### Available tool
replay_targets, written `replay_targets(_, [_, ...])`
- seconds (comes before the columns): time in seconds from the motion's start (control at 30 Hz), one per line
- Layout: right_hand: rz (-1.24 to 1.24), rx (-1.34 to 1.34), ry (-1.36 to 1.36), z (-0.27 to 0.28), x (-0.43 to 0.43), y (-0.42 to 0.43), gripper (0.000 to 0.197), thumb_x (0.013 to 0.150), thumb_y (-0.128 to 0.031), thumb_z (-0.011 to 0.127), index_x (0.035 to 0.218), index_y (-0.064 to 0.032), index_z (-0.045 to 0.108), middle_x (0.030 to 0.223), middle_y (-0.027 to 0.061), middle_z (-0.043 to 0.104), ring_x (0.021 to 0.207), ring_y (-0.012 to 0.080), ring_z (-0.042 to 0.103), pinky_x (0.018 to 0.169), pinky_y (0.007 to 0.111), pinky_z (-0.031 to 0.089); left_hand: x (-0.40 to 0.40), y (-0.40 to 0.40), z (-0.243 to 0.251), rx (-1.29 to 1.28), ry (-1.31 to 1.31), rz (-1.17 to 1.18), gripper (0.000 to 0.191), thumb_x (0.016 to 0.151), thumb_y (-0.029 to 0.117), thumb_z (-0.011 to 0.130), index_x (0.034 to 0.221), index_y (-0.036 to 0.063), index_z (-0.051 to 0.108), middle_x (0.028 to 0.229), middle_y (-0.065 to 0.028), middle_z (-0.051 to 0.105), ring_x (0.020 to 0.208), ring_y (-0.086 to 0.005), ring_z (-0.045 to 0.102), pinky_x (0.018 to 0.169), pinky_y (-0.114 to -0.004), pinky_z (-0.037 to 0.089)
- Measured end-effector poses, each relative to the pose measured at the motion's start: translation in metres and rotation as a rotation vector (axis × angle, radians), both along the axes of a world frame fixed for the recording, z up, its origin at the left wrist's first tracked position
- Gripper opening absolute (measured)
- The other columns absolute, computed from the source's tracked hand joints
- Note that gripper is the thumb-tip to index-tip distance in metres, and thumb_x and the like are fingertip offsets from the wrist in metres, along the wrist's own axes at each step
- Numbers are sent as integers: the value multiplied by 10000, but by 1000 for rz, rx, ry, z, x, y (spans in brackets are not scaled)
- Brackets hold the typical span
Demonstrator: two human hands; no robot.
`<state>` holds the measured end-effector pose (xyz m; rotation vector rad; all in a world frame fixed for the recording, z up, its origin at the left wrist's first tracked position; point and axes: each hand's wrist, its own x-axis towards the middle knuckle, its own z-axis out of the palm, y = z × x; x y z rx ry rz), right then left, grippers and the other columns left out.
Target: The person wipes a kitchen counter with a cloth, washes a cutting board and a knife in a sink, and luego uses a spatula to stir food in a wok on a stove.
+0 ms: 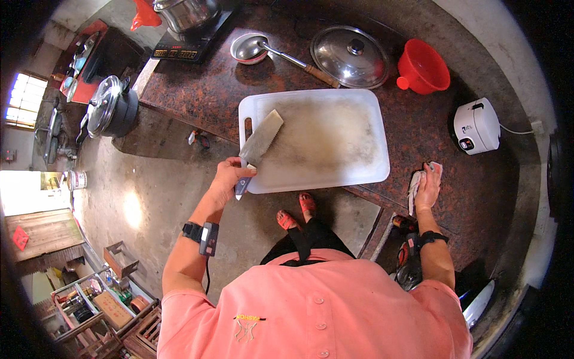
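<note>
My left hand (226, 180) grips the blue-grey handle of a wide kitchen knife (262, 138). Its blade slants across the left end of a white plastic cutting board (332, 134), and one edge looks jagged. Whether the blade touches the board I cannot tell. Brownish stains cover the board's surface, and its near left corner juts past the counter edge. Off to the right, my right hand (428, 188) presses a pale cloth (415, 190) on the dark red speckled countertop (417, 130). The palm and fingers hide part of that cloth.
Behind the board are a bowl (249, 58) with a wooden-handled ladle (291, 60), a glass lid (350, 56) and a red plastic dipper (423, 67). A white rice cooker (477, 128) stands right. At left are an induction cooker (179, 53), a steel pot (186, 15) and a pressure cooker (112, 107).
</note>
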<state>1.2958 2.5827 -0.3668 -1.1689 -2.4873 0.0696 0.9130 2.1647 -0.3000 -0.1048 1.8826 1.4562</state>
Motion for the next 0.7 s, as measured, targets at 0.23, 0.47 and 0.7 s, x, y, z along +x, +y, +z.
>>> replay_targets(0.23, [-416, -574, 558, 2, 19, 70, 243, 904, -234, 536, 1042, -56, 627, 1088, 158, 597, 959, 350, 563, 840, 397, 434, 2, -18, -14, 2, -291, -228, 223, 634, -40, 733, 799, -2, 589, 667, -54, 595, 525, -130, 569, 447, -254, 436])
replay_targets(0.47, [-110, -41, -149, 17, 7, -8, 368, 797, -114, 608, 1153, -200, 570, 1069, 109, 523, 1005, 347, 522, 811, 436, 457, 47, -26, -41, 235, -420, 2, 201, 641, -31, 653, 831, -90, 628, 734, -107, 642, 654, -184, 615, 613, -301, 492])
replay_targets(0.7, [99, 135, -263, 21, -25, -17, 492, 859, -329, 540, 1327, -197, 462, 1349, 116, 429, 1268, 360, 338, 1027, 449, 302, 62, -22, -35, 303, -413, 92, 414, 629, 1, 664, 1015, -117, 571, 850, -128, 655, 724, -219, 637, 715, -322, 518])
